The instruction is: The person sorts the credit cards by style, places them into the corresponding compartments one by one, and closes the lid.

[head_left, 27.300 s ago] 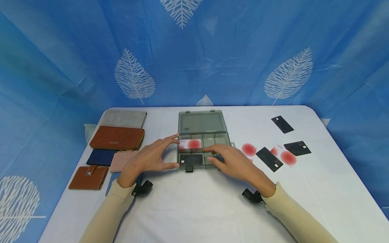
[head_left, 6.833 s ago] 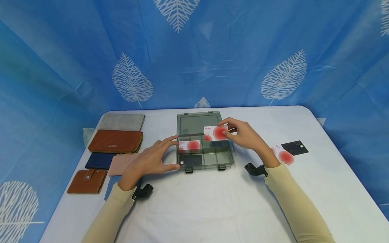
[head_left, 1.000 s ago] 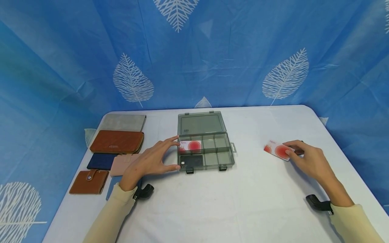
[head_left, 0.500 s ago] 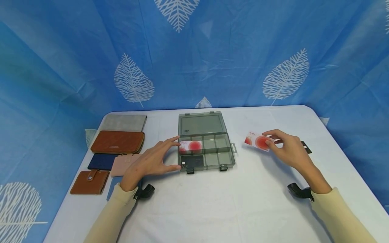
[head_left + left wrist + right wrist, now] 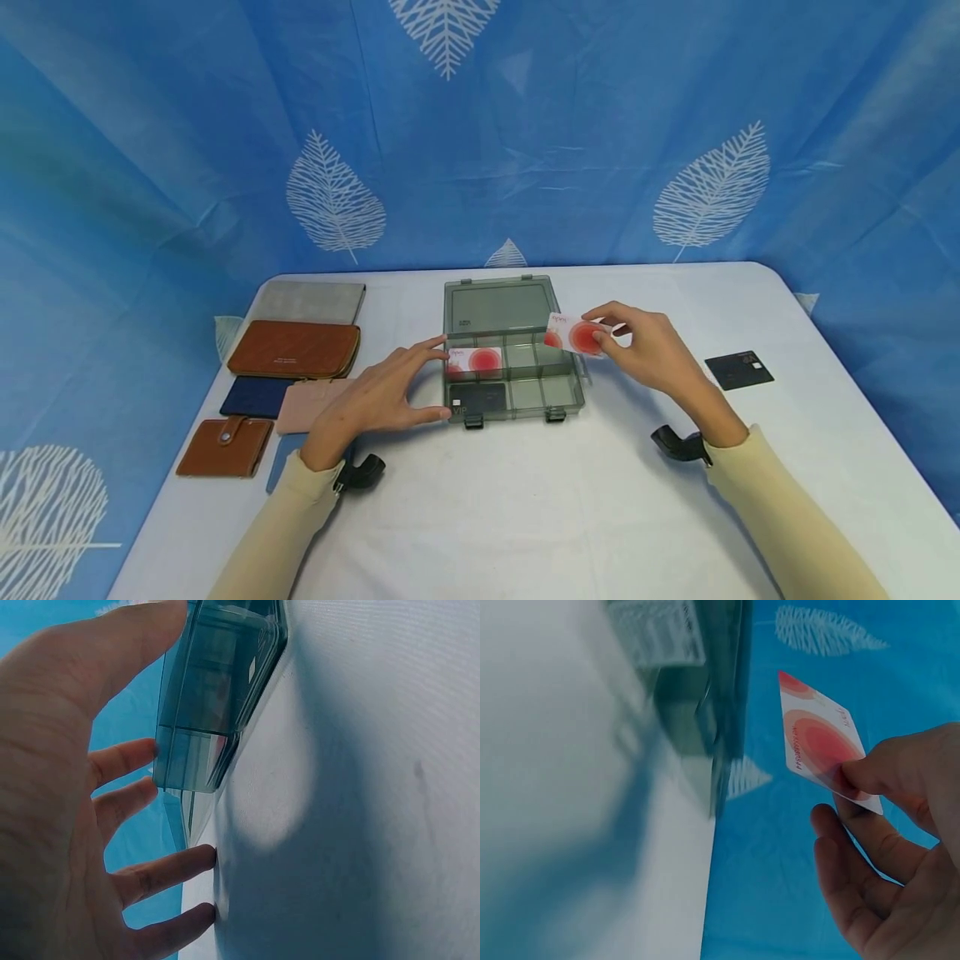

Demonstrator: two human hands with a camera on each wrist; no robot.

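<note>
A smoky clear plastic organizer box (image 5: 558,392) lies in the middle of the white table (image 5: 525,517), its lid open and laid back. One white card with a red circle (image 5: 476,360) and one black card (image 5: 480,397) lie in its left compartments. My left hand (image 5: 382,398) touches the box's left end (image 5: 199,712) with straight fingers and thumb. My right hand (image 5: 645,346) pinches another white and red card (image 5: 573,335) (image 5: 817,739) in the air over the box's right rear corner.
Several wallets lie at the table's left: a grey one (image 5: 307,300), a brown zip one (image 5: 294,349), a navy one (image 5: 253,397), a pink one (image 5: 309,405) and a small brown snap one (image 5: 223,447). One black card (image 5: 738,369) lies at the right.
My right hand lifted the white and red card from the table's right side and carried it left to the box's right rear corner. The left hand stayed on the box.
</note>
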